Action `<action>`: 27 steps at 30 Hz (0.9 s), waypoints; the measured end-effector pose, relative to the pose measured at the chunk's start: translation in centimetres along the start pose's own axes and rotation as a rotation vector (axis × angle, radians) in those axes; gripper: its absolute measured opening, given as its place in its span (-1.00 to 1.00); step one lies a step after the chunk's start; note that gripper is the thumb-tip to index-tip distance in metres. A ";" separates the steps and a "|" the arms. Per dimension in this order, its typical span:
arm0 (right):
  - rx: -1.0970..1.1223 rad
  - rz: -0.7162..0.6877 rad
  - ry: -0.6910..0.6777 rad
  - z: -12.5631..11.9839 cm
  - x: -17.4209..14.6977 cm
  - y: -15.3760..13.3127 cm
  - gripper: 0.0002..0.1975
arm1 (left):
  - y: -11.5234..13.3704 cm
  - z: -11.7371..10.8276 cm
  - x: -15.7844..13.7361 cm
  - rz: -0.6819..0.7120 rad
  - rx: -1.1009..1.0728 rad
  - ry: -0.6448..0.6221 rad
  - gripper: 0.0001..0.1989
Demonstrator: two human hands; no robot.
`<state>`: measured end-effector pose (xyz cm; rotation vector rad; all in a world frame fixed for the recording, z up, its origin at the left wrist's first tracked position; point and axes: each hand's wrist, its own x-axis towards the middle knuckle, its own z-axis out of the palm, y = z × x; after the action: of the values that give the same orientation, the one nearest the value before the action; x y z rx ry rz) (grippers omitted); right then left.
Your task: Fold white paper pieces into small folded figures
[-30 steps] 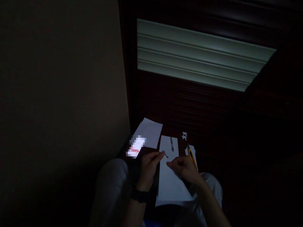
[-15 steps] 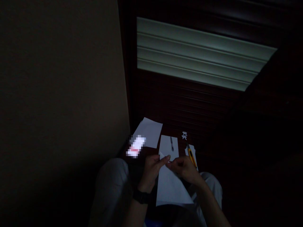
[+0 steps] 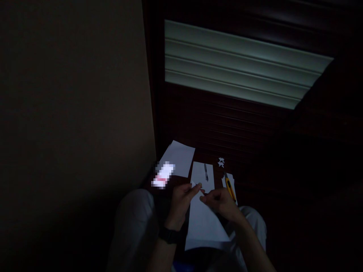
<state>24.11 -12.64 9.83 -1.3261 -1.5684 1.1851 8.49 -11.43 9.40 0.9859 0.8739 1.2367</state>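
A white sheet of paper (image 3: 205, 226) with a slanted right edge hangs between my knees, its lower edge curling. My left hand (image 3: 181, 202) pinches it near its pointed top corner, thumb on the front. On the slanted edge, a little to the right, my right hand (image 3: 219, 202) grips the same sheet between thumb and fingers. Just beyond the hands lies another white sheet (image 3: 198, 173) with a dark pen (image 3: 206, 172) on it. A yellow utility knife (image 3: 229, 187) rests on white paper pieces (image 3: 233, 181) to the right of my right hand.
More white paper (image 3: 178, 158) lies at the back left. A bright blurred-out rectangle (image 3: 163, 175) is beside it. Small torn paper scraps (image 3: 221, 162) sit at the back right. A wall (image 3: 85, 94) rises on the left, a dark slatted panel (image 3: 227, 124) behind.
My left thumb has shifted slightly up and left, and the right fingertips sit a little lower along the slanted edge. The sheet's lower end has swung slightly left.
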 end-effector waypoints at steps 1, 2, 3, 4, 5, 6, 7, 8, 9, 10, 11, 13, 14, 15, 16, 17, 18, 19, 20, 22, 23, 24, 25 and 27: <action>-0.006 0.006 -0.003 -0.1 0.0 0.1 -0.61 | 0.1 -0.1 0.0 -0.002 0.001 -0.025 -0.77; -0.012 0.005 -0.008 -0.1 -0.1 0.2 -0.61 | 0.1 -0.2 0.0 -0.008 0.000 -0.056 -0.78; -0.017 0.001 -0.016 -0.2 -0.1 0.2 -0.61 | 0.1 -0.2 0.0 -0.016 -0.005 -0.087 -0.78; -0.022 -0.005 -0.025 -0.2 -0.1 0.2 -0.61 | 0.1 -0.3 0.0 -0.023 -0.012 -0.113 -0.77; -0.027 -0.011 -0.033 -0.3 -0.1 0.3 -0.61 | 0.0 -0.3 0.0 -0.029 -0.018 -0.128 -0.77; -0.031 -0.013 -0.041 -0.3 -0.1 0.3 -0.60 | 0.0 -0.4 0.0 -0.035 -0.025 -0.136 -0.78; -0.035 -0.014 -0.052 -0.3 -0.1 0.3 -0.60 | -0.1 -0.4 0.0 -0.039 -0.035 -0.136 -0.78; -0.040 -0.013 -0.064 -0.4 -0.1 0.3 -0.59 | -0.2 -0.5 0.0 -0.042 -0.044 -0.133 -0.79; -0.044 -0.013 -0.075 -0.4 -0.2 0.3 -0.59 | -0.2 -0.5 0.0 -0.043 -0.052 -0.121 -0.79; -0.048 -0.013 -0.081 -0.4 -0.2 0.2 -0.59 | -0.3 -0.5 0.0 -0.044 -0.058 -0.099 -0.79; -0.055 -0.012 -0.086 -0.4 -0.3 0.2 -0.59 | -0.3 -0.6 0.0 -0.046 -0.060 -0.069 -0.77; -0.079 -0.007 -0.093 -0.5 -0.4 0.1 -0.60 | -0.3 -0.7 0.1 -0.053 -0.051 -0.006 -0.68; -0.093 -0.005 -0.096 -0.5 -0.4 0.0 -0.59 | -0.3 -0.7 0.1 -0.055 -0.039 0.016 -0.62; -0.106 -0.004 -0.101 -0.5 -0.5 -0.1 -0.59 | -0.2 -0.8 0.2 -0.053 -0.028 0.032 -0.57; -0.113 -0.002 -0.107 -0.5 -0.5 -0.1 -0.59 | -0.2 -1.0 0.2 -0.047 -0.022 0.043 -0.54; -0.115 0.002 -0.112 -0.6 -0.6 -0.2 -0.59 | -0.2 -1.2 0.4 -0.040 -0.021 0.055 -0.52; -0.112 0.009 -0.117 -0.6 -0.7 -0.2 -0.60 | -0.2 -1.5 0.5 -0.031 -0.029 0.072 -0.52; -0.110 0.018 -0.126 -0.6 -0.8 -0.3 -0.60 | -0.2 -1.9 0.7 -0.022 -0.046 0.097 -0.52; -0.109 0.027 -0.136 -0.7 -0.9 -0.3 -0.60 | -0.1 -2.4 0.8 -0.012 -0.067 0.131 -0.53; -0.114 0.030 -0.146 -0.8 -1.1 -0.3 -0.60 | 0.1 -3.2 1.1 0.022 -0.117 0.209 -0.55; -0.117 0.022 -0.136 -0.9 -1.1 -0.2 -0.60 | 0.2 -3.6 1.2 0.040 -0.128 0.241 -0.54; -0.120 0.011 -0.113 -1.0 -1.1 -0.1 -0.60 | 0.3 -3.8 1.2 0.047 -0.132 0.242 -0.55; -0.122 -0.001 -0.078 -1.0 -1.0 0.0 -0.60 | 0.4 -3.9 1.1 0.038 -0.129 0.221 -0.56; -0.118 -0.017 -0.007 -1.0 -0.8 0.2 -0.61 | 0.6 -3.4 0.7 -0.013 -0.105 0.112 -0.62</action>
<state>25.24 -13.22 9.99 -1.3818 -1.6741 1.1022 5.22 -10.32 8.78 0.8324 0.8924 1.3230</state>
